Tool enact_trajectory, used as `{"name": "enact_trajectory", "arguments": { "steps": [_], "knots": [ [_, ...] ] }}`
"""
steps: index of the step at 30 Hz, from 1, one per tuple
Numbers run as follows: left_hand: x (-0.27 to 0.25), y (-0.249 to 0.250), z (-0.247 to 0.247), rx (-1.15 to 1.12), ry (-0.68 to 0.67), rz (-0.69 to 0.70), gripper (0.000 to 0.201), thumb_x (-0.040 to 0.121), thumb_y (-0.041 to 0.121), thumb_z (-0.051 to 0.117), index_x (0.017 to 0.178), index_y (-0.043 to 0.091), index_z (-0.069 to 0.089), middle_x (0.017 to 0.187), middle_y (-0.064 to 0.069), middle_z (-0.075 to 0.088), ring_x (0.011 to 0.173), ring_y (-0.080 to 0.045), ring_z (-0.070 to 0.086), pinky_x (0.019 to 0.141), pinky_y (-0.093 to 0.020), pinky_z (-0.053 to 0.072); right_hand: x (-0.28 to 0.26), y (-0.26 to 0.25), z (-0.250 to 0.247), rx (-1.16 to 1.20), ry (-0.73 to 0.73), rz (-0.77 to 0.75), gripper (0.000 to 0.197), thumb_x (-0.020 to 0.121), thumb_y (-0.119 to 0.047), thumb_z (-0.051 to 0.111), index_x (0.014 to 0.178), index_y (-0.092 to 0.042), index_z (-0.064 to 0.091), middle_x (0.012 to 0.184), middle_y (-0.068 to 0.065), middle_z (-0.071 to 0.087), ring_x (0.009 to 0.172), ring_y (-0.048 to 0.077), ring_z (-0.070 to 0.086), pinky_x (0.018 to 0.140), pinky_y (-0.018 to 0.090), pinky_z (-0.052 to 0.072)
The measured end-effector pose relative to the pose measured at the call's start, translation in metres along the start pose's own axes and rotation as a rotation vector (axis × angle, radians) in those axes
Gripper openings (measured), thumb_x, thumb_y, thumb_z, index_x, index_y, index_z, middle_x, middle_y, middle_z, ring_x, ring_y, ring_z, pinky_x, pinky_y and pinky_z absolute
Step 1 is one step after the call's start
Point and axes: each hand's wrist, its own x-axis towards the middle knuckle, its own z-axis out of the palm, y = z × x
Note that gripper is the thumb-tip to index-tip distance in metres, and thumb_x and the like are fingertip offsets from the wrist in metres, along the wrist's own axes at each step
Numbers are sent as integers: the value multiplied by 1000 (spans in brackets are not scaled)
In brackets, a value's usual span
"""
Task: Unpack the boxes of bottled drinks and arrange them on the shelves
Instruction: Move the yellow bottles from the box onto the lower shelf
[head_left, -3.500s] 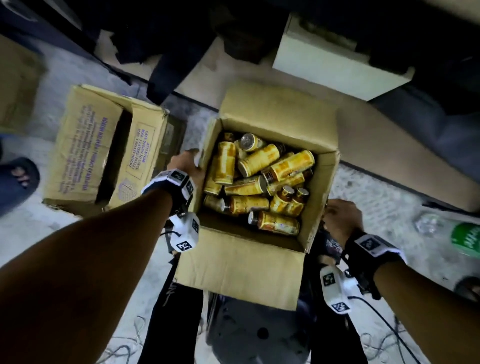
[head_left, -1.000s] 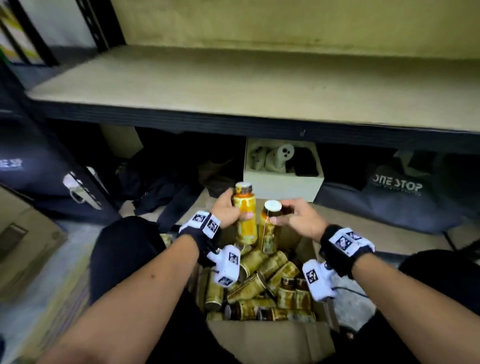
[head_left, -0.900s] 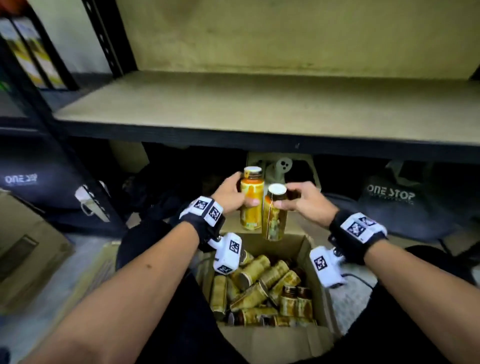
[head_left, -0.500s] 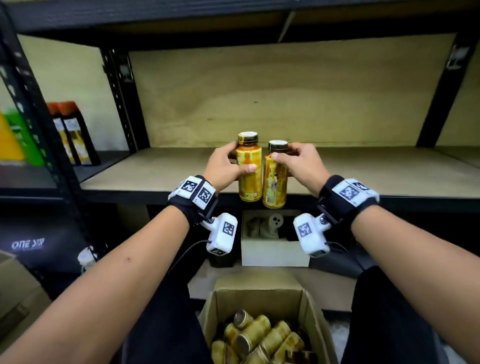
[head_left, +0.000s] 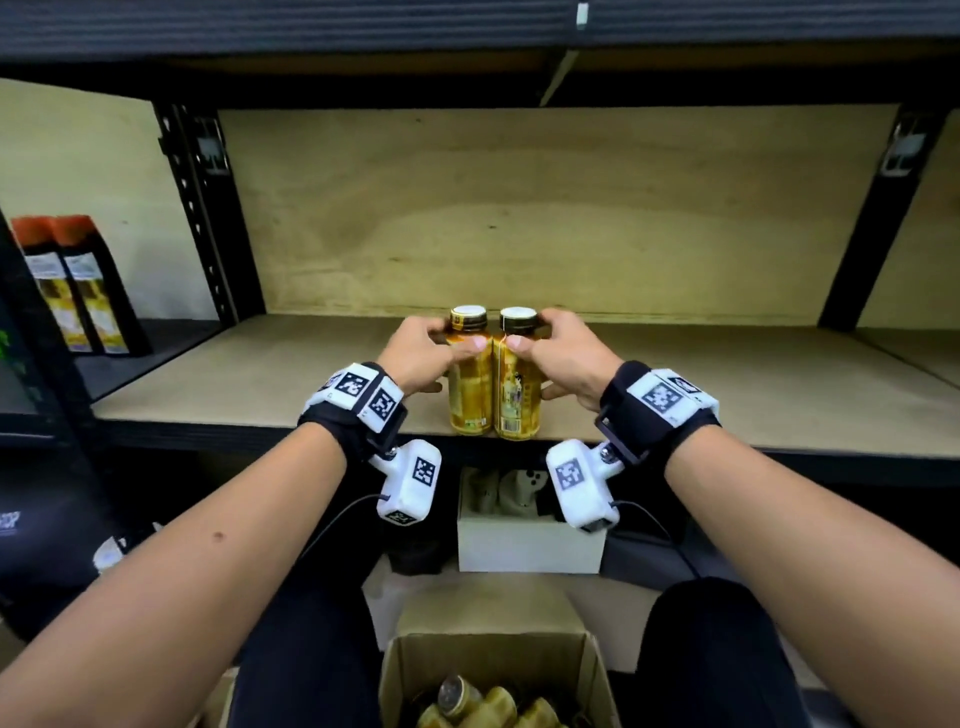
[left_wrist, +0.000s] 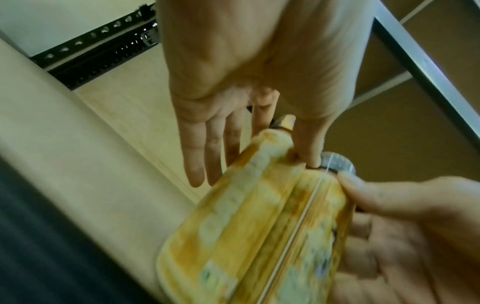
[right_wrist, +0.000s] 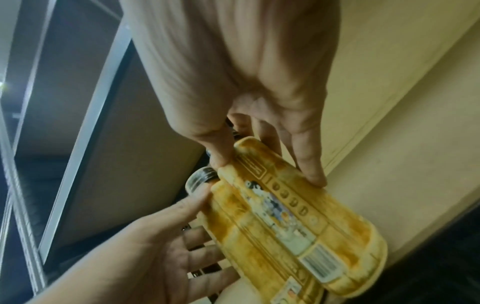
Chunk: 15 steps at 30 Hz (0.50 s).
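— Biggest first? Shelf (head_left: 675, 374): bare plywood board on black metal uprights, plywood back panel behind.

— And on the floor below the front edge? Open cardboard box (head_left: 498, 660), more yellow bottles lying loose inside. Farther back, under the shelf, a small white box (head_left: 524, 545).

— Off to the side? Two dark cartons with orange tops (head_left: 67, 286) on the neighbouring shelf past the left upright.

— Hands? Left hand (head_left: 415, 358) wrapped round the left bottle (head_left: 469, 374), thumb across the shoulder, index finger behind the neck, other fingers (left_wrist: 197, 164) hanging straight beside it. Right hand (head_left: 566, 358) gripping the right bottle (head_left: 517, 379) the same way, thumb in front, fingers (right_wrist: 309, 164) laid down the far side.

— Bottles? Upright, pressed side by side, touching, bases right at the front edge of the shelf, about mid-length. Resting or just above the board: cannot tell.

— Step in hand? Looks like placing the first pair. Nearly all of the task left, judging by the bare board and the loaded box.

— Next move? Probably sliding both toward the back panel or a back corner, keeping them upright, then letting go without tipping either. Front edge too risky for leaving them.
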Motion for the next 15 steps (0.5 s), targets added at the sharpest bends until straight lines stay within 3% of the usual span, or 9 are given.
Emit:
{"name": "enact_trajectory", "arguments": {
  "steps": [3,6,7,9,11,13,15],
  "knots": [
    [16,1,-24,5,11,-8,33,78,34,77,102,12,71,98,-6,73,93,-18,69,78,-35,58,23,0,11,60,-55,1,48,95,-25,61,139,-21,43,114,4,66,99,20,65,74,43,57],
    [36,-16,-53,16,26,-52,38,73,29,81,105,11,70,100,-7,73,95,-20,69,80,-40,59,56,-11,38,111,-128,23,57,95,-21,61,146,-20,36,121,6,64,100,19,63,70,38,55],
    [44,-23,-65,28,46,-63,44,70,32,83,108,13,69,102,-5,72,96,-19,69,80,-41,59,70,-14,49,143,-160,43,60,95,-19,61,148,-18,33,124,7,63,102,19,62,72,39,54],
    [60,-41,-95,56,100,-88,54,66,39,84,112,15,68,103,-3,72,96,-18,68,78,-41,59,102,-25,79,194,-210,77,67,93,-17,63,150,-17,29,134,10,58,112,24,58,88,47,52],
    [79,-58,-126,97,170,-128,64,58,47,86,111,16,69,104,-3,73,94,-18,69,78,-41,60,135,-38,114,210,-237,68,64,93,-17,64,149,-16,32,137,7,56,114,23,56,95,47,48],
    [100,-76,-158,126,252,-175,85,42,59,86,113,17,68,108,-2,71,96,-19,69,82,-42,58,167,-52,152,237,-238,46,53,94,-13,62,143,-14,42,130,5,59,107,20,57,92,39,48],
    [124,-97,-187,137,327,-212,90,42,61,86,118,18,65,111,-2,69,97,-20,68,84,-43,58,198,-66,190,249,-242,23,44,93,-12,63,135,-13,51,127,4,62,108,21,61,96,40,50]
  ]
}}
